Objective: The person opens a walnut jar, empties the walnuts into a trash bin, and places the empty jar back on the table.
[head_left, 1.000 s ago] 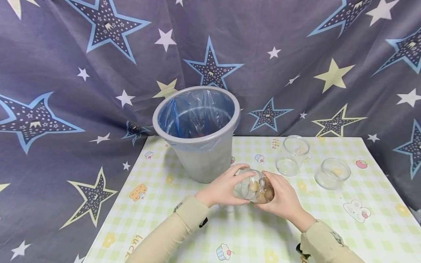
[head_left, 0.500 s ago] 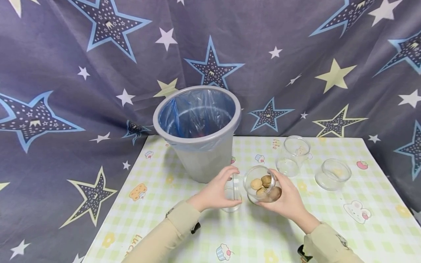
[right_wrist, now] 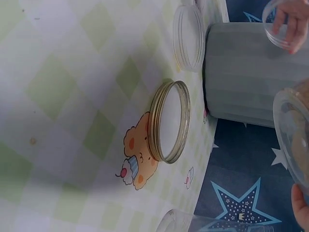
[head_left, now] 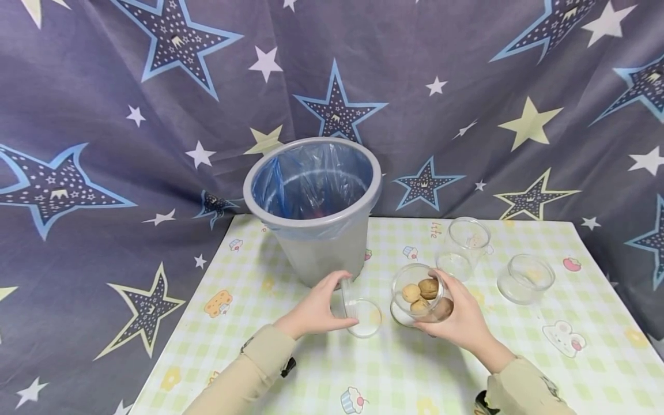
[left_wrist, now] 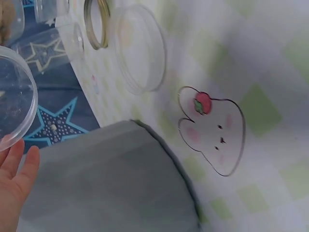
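Note:
My left hand (head_left: 313, 308) grips a clear round lid (head_left: 344, 297) by its edge, tipped up on its side. In the left wrist view the held lid (left_wrist: 17, 96) shows only in part at the left edge. My right hand (head_left: 464, 317) holds a clear jar (head_left: 402, 281) round its side, its mouth leaning toward the head camera. Several walnuts (head_left: 429, 287) lie inside the jar. A gold-rimmed ring-shaped lid (right_wrist: 183, 121) lies on the table below the jar. Another clear lid (head_left: 365, 332) rests flat between the two hands.
A grey bin (head_left: 327, 253) with a blue liner stands at the back left, just beyond my left hand. Two clear empty jars, a taller one (head_left: 469, 248) and a shorter one (head_left: 525, 282), stand at the right. The checked table (head_left: 290, 380) ends at a star-patterned curtain (head_left: 415, 115).
The lid has come off the walnut jar's mouth and moved left with my left hand. My right hand has shifted slightly right, the jar's mouth turning up toward the head camera.

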A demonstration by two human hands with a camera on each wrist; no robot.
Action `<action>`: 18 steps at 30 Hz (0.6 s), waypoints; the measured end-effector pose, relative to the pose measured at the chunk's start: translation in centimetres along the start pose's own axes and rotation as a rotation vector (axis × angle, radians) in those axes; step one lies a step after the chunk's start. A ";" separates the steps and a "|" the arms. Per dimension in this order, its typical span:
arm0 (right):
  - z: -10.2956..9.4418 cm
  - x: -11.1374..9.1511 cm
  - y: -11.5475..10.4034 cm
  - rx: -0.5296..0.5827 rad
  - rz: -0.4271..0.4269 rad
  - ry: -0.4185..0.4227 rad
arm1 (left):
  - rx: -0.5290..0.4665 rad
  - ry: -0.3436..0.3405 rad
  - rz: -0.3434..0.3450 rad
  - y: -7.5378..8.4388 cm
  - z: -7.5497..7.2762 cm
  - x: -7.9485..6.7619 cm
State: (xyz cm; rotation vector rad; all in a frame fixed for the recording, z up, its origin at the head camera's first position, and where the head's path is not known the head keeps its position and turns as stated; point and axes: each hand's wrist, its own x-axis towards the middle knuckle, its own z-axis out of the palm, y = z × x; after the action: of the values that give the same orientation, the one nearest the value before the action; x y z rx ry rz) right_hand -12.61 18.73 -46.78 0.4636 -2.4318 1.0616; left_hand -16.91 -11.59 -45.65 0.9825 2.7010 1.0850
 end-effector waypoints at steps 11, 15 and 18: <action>-0.7 -0.2 -0.1 -0.007 0.070 -0.022 | -0.034 -0.027 -0.136 -1.7 -0.4 -1.8; -0.9 -0.3 0.0 -0.009 0.064 -0.007 | 0.002 -0.045 -0.164 -2.5 -0.3 -2.5; -1.0 -0.3 0.0 -0.014 0.060 0.007 | 0.017 -0.061 -0.182 -3.1 -0.2 -2.8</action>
State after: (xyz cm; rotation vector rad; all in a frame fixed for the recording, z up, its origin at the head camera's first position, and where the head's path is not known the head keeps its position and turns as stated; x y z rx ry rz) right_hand -12.08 19.54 -46.31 0.3836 -2.4600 1.0677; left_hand -16.39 -15.06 -48.01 0.7416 2.6916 0.9837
